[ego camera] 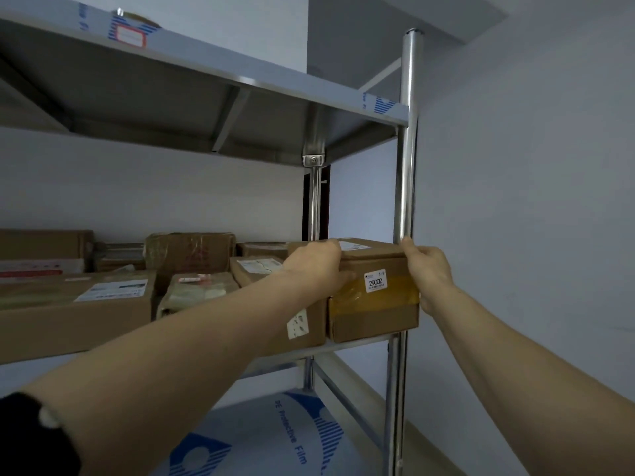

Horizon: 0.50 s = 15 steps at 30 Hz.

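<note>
A brown cardboard box (pixel 374 304) with yellow tape and a white label reading 29002 stands at the right end of the middle steel shelf (pixel 357 343). My left hand (pixel 318 266) grips its top left corner, fingers curled over the top edge and thumb on the front face. My right hand (pixel 427 269) holds the box's right side, fingers hooked over the top right corner beside the shiny upright post (pixel 407 166).
Several other cardboard parcels (pixel 75 310) fill the same shelf to the left, one touching the held box. The upper shelf (pixel 206 108) hangs overhead. A lower shelf (pixel 275 438) wears blue-printed protective film. A white wall (pixel 532 235) closes in on the right.
</note>
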{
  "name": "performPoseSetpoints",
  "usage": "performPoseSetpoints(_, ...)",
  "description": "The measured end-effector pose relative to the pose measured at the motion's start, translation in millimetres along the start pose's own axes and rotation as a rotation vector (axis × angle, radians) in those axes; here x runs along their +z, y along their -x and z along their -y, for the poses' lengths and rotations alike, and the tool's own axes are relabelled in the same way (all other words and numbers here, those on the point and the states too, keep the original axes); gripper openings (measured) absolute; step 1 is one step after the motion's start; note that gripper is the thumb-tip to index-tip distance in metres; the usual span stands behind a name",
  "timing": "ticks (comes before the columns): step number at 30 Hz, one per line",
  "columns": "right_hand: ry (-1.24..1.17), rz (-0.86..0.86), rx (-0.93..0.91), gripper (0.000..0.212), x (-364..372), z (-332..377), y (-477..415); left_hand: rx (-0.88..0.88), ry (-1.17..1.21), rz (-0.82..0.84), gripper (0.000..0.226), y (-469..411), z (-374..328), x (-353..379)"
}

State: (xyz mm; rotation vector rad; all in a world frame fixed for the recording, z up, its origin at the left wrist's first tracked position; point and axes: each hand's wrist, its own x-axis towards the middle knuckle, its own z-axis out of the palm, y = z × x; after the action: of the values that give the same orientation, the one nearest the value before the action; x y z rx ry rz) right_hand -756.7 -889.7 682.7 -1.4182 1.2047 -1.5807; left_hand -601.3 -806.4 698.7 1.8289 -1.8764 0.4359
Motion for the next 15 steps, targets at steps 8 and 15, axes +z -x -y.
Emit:
performPoseSetpoints(8,-0.193,0.067,-0.067,0.043,-40,15,20,-0.121,0.053,-0.124,0.053,29,-45,-21)
performPoseSetpoints(15,-0.391,0.116,-0.100,0.039,-103,16,65,-0.283,0.282,-0.400,0.055,88,-123,-36)
